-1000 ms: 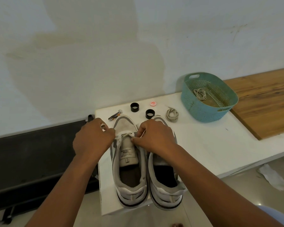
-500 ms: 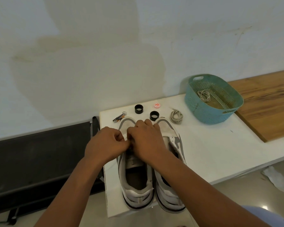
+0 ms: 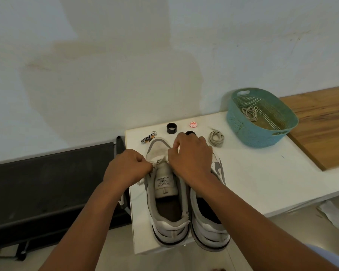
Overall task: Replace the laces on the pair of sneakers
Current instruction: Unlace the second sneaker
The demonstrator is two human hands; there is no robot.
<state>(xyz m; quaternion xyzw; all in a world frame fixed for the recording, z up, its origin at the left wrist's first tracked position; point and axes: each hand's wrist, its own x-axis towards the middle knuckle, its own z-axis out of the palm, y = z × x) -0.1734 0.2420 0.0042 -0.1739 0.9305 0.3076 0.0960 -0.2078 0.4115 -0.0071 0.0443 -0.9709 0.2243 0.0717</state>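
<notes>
White lace (image 3: 155,166) pinched between both hands' grip.

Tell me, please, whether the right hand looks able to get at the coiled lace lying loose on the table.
Probably yes. The coiled lace lies in the open just beyond the right hand, with bare table between them; the hand would first have to let go of the left sneaker.

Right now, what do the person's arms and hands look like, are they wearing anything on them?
Both forearms are bare, with no sleeves in view. The left hand and right hand wear no gloves, and no rings, watch or bands can be seen. A bit of pale clothing shows at the lower right edge.
</notes>
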